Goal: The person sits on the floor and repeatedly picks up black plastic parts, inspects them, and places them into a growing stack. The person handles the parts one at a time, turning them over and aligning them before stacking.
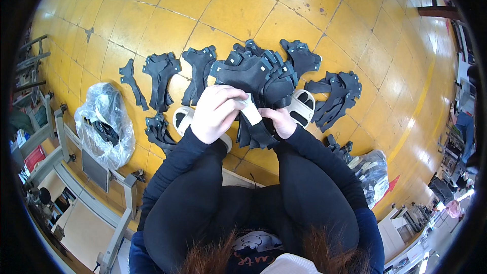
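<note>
My left hand (pixel 218 113) is closed, its fingertips pinching a small white strip (pixel 251 111) in front of my knees. The strip lies against a dark, flat, flexible piece (pixel 253 134) that hangs down between my legs. My right hand (pixel 280 122) is closed at the right edge of that dark piece, thumb toward the strip; its other fingers are mostly hidden. Just beyond my hands rises a big heap of black cut pieces (pixel 243 73) with small pale tags at their ends. Where the held piece ends and the heap begins is hard to see.
More black pieces lie on the yellow tiled floor (pixel 253 5) in separate stacks, left (pixel 161 76) and right (pixel 337 96). Clear plastic bags stand at left (pixel 106 122) and right (pixel 369 175). My light-coloured slippers (pixel 303 107) flank the heap. A metal frame (pixel 127 193) stands left.
</note>
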Demonstrator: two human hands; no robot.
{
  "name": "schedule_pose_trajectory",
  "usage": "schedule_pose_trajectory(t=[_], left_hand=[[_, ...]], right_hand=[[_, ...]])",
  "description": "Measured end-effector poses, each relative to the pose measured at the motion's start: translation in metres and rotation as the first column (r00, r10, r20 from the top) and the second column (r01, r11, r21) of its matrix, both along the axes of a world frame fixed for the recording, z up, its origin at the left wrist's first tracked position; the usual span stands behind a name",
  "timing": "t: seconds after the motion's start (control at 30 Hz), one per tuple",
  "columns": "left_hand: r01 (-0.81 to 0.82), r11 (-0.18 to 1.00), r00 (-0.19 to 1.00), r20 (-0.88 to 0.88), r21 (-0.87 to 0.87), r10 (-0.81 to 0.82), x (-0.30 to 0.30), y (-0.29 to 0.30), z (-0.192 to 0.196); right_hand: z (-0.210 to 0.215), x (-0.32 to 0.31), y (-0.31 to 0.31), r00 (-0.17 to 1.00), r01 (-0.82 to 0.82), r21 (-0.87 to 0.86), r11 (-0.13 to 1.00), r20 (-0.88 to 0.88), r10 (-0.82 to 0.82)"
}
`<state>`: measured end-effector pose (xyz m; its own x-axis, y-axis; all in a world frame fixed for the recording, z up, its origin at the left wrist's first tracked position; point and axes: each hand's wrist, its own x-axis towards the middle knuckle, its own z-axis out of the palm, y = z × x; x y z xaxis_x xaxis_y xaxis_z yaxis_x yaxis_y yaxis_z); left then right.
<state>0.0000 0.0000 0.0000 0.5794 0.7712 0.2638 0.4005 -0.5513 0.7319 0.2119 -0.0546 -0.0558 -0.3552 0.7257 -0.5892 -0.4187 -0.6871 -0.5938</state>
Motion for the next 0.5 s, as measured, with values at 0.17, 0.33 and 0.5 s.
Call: schedule_pose_trajectory(t=[0.17, 0.33, 0.5], left_hand=[[-0.113, 0.994, 0.993, -0.028, -0.001, 0.112, 0.0057, 0.0036, 0.0074], [-0.16, 0.987, 0.983, -0.089, 0.018, 0.161, 0.0073, 0.0069, 0.0081], [-0.165, 0.986, 0.977, -0.133, 0.028, 0.167, 0.0027, 0.006, 0.0065]], right_hand=[[0.0074, -0.0017, -0.0027, 0.993, 0.108, 0.053, 0.993, 0.03, -0.11], [0.0077, 0.0033, -0.0016, 0.998, 0.022, 0.079, 0.997, 0.059, -0.026], [0.004, 0.0014, -0.0022, 0.998, 0.01, 0.089, 0.996, 0.06, -0.016]])
